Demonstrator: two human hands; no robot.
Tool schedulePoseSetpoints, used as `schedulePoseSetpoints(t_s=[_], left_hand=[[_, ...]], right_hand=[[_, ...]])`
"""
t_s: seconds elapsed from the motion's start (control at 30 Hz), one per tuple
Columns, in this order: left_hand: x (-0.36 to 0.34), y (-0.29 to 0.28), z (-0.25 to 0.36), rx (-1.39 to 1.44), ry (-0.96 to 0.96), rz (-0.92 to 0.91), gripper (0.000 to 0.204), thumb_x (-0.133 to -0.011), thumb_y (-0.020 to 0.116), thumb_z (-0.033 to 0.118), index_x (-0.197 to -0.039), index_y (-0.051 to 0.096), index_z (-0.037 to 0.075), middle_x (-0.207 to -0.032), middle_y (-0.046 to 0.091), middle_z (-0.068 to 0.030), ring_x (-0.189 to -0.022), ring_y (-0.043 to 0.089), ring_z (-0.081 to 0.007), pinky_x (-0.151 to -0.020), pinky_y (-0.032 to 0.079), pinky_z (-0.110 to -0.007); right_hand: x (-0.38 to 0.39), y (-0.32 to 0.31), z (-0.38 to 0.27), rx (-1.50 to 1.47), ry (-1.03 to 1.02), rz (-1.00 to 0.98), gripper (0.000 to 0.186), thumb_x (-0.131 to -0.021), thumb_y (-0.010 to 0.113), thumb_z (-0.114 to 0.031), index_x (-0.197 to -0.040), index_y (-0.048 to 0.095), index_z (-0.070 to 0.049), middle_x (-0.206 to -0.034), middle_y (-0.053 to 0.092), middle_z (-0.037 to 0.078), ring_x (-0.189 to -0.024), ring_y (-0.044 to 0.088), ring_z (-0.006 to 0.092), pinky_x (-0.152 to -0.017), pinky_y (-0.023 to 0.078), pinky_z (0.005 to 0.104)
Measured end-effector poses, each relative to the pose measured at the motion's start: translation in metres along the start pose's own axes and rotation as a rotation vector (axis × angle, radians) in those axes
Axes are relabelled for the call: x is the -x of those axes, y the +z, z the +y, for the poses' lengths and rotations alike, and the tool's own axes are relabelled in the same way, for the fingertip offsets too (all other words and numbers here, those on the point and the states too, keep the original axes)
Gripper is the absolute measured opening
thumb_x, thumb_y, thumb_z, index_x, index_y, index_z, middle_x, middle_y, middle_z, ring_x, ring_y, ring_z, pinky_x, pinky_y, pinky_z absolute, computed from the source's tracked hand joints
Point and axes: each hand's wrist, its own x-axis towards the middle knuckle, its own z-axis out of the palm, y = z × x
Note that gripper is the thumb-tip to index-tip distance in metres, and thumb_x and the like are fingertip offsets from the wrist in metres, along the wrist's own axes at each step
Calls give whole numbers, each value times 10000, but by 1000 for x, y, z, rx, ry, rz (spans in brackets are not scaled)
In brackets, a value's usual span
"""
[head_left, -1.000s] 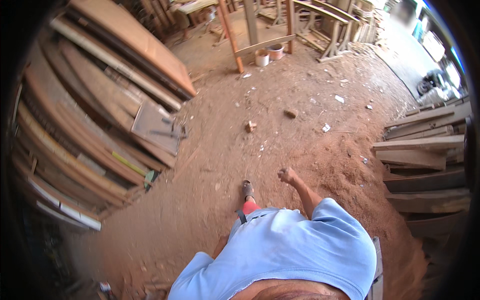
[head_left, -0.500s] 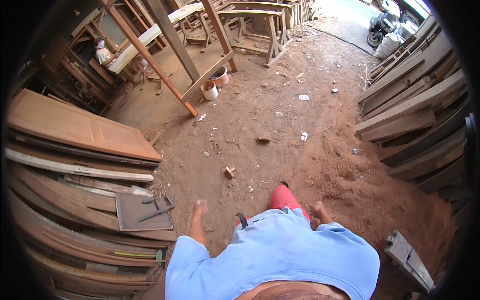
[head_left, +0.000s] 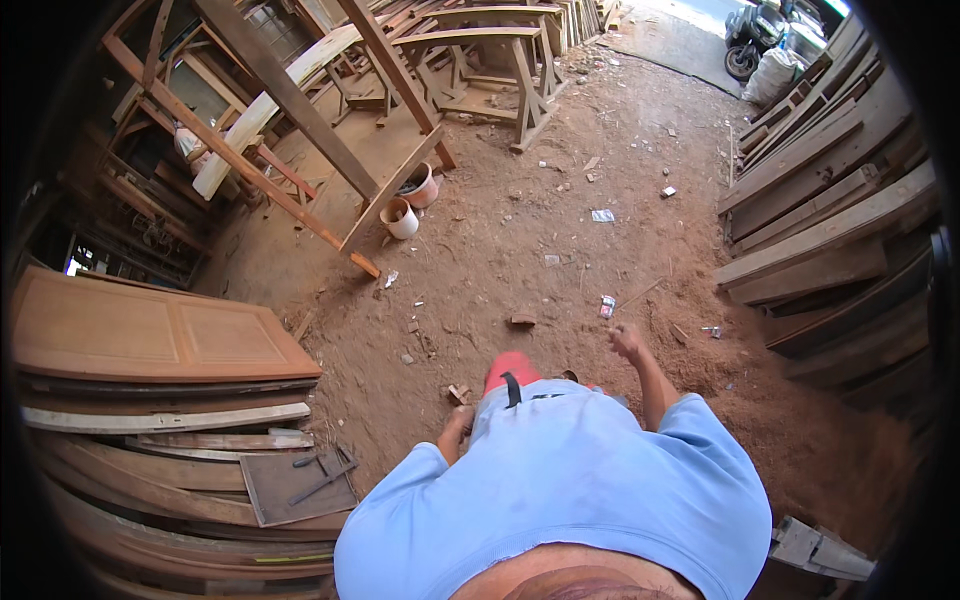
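Observation:
My right hand (head_left: 625, 341) hangs out in front at right, above the dirt floor, its fingers loosely bent and apart, holding nothing that I can see. Low beside the left of my blue shirt (head_left: 550, 480) is my left hand (head_left: 457, 424), its fingers too unclear to read. My red-clothed leg (head_left: 508, 370) shows below the shirt, with small wood blocks (head_left: 521, 321) and scraps on the sawdust-strewn floor (head_left: 560, 250) around it.
Stacked panels (head_left: 160, 330) lie left, with dark tools (head_left: 320, 480) on one board. Planks (head_left: 820, 210) line the right. Ahead stand timber frames (head_left: 390, 80), trestles (head_left: 520, 85) and two buckets (head_left: 398, 222). A person (head_left: 188, 148) is back left; a motorbike (head_left: 745, 50) is by the bright opening.
The view has swung rightward and moved forward since a second ago. From half a second ago, my right hand has swung forward and up in the picture, my left hand back beside my body.

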Motion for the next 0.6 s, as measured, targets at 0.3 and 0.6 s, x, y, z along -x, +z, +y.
schedulePoseSetpoints(t_s=[0.3, 0.6], left_hand=[[-108, -41, 104, -389, 54, 29, 336, -958, 638, 411, -993, 721, 88, -783, 701, -119, -547, 631, -195, -443, 462, -355], [-148, -78, 196, -139, 217, 110, 294, -947, 632, 412, -899, 694, 129, -587, 574, -18, -434, 481, -124, -398, 348, -326]], right_hand=[[18, -14, 58, -496, 313, 94, 239, -1016, 541, -246, -819, 561, -113, -650, 562, 17, -496, 516, 161, -418, 374, 330], [17, -19, 103, -519, 601, 214, 230, -1003, 485, -194, -774, 465, -168, -595, 418, -38, -431, 352, 122, -402, 217, 333]])
